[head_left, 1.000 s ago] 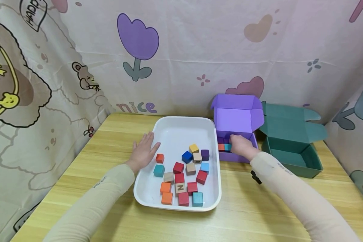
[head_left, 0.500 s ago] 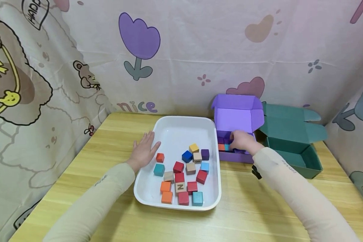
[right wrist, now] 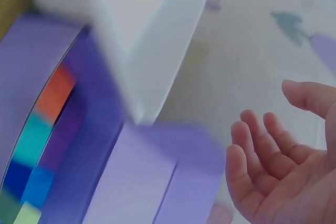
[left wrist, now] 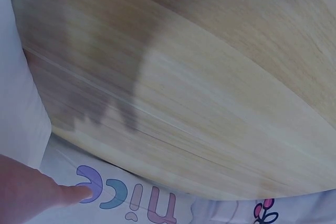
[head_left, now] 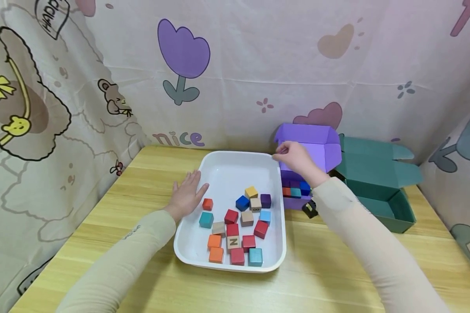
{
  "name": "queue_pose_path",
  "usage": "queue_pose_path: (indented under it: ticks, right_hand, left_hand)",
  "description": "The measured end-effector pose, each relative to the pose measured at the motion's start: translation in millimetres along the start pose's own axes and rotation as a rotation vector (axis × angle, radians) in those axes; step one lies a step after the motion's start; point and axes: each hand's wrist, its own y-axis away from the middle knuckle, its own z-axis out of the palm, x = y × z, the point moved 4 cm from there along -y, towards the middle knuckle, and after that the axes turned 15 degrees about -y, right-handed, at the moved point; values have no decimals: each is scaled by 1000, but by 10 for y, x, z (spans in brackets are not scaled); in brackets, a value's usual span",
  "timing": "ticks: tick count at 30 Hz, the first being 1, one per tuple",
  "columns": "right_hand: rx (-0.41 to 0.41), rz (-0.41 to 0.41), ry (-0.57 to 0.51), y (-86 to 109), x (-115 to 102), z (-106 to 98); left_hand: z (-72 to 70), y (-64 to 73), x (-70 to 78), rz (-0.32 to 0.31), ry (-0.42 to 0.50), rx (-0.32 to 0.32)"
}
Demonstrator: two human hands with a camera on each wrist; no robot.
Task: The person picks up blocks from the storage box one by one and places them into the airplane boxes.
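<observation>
My left hand [head_left: 186,195] lies with spread fingers over the left rim of a white tray [head_left: 235,167]. Inside the tray are several wooden cubes, such as a yellow cube [head_left: 251,192], a dark purple cube [head_left: 265,200] and a letter N cube [head_left: 233,242]. My right hand [head_left: 295,158] is raised in front of the purple box's lid, near the tray's far right corner; the right wrist view shows its fingers loosely bent and nothing held. In the purple box [head_left: 291,203] sit an orange cube [head_left: 286,192], a teal cube [head_left: 295,192], a blue cube [head_left: 304,188] and others.
A green box [head_left: 399,221] stands to the right of the purple one, its lid [head_left: 376,161] folded back. A printed cloth [head_left: 235,108] hangs behind the wooden table [head_left: 317,269].
My right hand has come up out of the purple box and moved left toward the tray's far corner, uncovering a blue cube in the box. The left hand has stayed in place.
</observation>
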Motion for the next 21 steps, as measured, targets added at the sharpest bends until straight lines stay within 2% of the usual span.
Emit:
queue_pose_path:
  ticks: [5, 8, 12, 15, 21]
  right_hand:
    - [-57, -23, -59, -1, -217, 322]
    - [-109, -28, -52, 1, -285, 518]
    - [-181, -10, 63, 16, -296, 765]
    - [-228, 33, 174, 35, -250, 918]
    - [-279, 99, 364, 76, -157, 1108]
  left_hand:
    - [-1, 9, 3, -2, 1, 4]
    - [-11, 18, 3, -4, 1, 5]
    - [-18, 17, 3, 3, 1, 11]
    - [-20, 16, 9, 11, -1, 17]
    - [-23, 18, 2, 9, -5, 14]
